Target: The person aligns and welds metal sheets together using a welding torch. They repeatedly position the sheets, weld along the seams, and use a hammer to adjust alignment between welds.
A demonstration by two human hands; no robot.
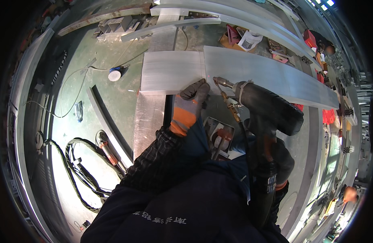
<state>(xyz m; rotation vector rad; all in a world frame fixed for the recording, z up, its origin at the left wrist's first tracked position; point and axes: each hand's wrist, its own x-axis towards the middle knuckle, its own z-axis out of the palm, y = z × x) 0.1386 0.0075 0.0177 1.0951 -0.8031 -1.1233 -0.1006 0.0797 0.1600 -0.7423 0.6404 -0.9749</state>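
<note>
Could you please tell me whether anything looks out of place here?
The left panel and the right panel look slightly askew: their far edges step rather than line up where they meet, beyond the left hand. On the floor to the left, a dark hose lies in loose, untidy loops.

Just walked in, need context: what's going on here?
A person's right hand grips a black pistol-shaped power tool, its metal nose by the near edge of a long flat silver metal panel. The left hand, gloved in grey and orange, is near the seam with a shorter silver metal panel. Whether the nose touches metal is unclear.
</note>
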